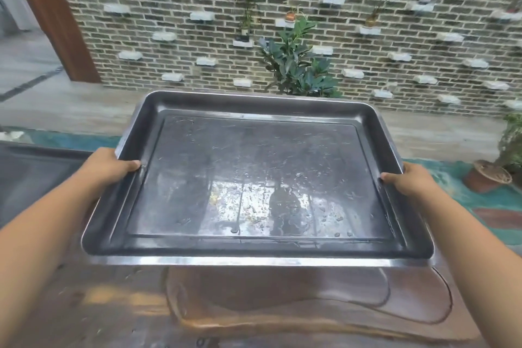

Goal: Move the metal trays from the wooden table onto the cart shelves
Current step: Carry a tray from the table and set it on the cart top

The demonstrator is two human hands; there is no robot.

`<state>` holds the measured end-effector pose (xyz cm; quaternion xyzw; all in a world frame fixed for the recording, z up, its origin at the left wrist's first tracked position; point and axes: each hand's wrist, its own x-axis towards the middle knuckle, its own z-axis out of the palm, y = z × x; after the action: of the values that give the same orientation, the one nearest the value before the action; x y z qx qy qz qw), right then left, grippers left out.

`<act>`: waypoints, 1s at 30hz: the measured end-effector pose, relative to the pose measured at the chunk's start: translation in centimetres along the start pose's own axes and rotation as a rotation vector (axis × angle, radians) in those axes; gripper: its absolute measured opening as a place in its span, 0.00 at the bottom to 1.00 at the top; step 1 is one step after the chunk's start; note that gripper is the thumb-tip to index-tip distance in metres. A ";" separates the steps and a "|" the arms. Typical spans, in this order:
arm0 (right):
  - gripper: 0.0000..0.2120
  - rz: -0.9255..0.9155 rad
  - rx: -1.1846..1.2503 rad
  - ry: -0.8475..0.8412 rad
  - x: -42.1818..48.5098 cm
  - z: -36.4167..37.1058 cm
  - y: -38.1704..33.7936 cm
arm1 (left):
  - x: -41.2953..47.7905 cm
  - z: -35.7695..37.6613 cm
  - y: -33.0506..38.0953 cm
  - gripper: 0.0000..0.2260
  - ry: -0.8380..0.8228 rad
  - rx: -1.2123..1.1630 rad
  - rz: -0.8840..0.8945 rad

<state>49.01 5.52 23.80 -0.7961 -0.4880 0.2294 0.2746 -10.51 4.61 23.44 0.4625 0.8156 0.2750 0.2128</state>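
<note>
Head view: only one camera, looking forward and down across both arms.
Tray count: one metal tray (254,178) in the hands; a dark flat surface at the left edge (36,175) could be a second tray or a cart shelf, too blurred to tell.
Tray position: raised clear above the wooden table (254,305), roughly level, its near rim towards the person.
Left hand (108,168): closed round the left rim, thumb lying over the lip into the tray, remaining fingers hidden beneath.
Right hand (409,181): same clasp on the right rim, thumb on top, fingers out of sight below.
Reason for hold: opposite mid-side grips probably balance the wide, shallow pan and keep it flat.
Hands counted: two, both occupied.
Backdrop: brick wall (169,22), one leafy plant (299,62), one clay pot (491,175).
Cart: not plainly visible.
</note>
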 end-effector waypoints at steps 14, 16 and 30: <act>0.13 -0.230 0.009 -0.231 -3.0 2.7 -5.7 | -14.9 -8.4 -8.3 0.14 0.234 0.074 -0.213; 0.12 -0.279 0.029 -0.277 -3.8 4.4 -7.4 | -17.7 -10.1 -10.1 0.15 0.282 0.097 -0.275; 0.07 -0.633 0.003 -0.605 -19.8 19.9 -24.7 | -35.4 -23.2 -27.0 0.13 0.566 0.089 -0.611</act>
<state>12.05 1.08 27.25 -0.5038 -0.7662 0.3575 0.1774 -24.62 -43.48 26.85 0.1139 0.9527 0.2800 0.0317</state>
